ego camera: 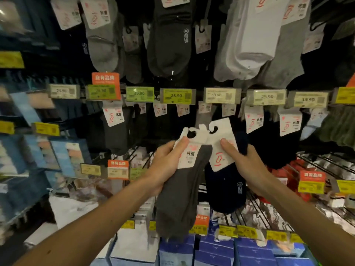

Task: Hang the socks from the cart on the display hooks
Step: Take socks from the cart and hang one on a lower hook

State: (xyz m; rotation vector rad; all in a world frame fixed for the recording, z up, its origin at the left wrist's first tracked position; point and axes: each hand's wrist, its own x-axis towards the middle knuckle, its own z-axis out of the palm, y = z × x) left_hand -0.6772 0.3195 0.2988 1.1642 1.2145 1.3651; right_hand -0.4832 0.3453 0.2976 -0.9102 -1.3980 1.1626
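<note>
We are holding two packs at the centre of the frame, below the row of price tags (176, 95). Our left hand (165, 162) is pinching the grey socks (178, 198) by their card, thumb on its face; our right hand (244, 160) is pinching the navy socks (226, 191) likewise. The card tops are touching, so they may be snagging together, and with both hands occupied we are risking a dropped pack or a wrong row.

Left hand (165, 167) and right hand (247, 167) are bare, the left forearm (96, 223) bearing a small dark spot (48, 252), perhaps a mole.
</note>
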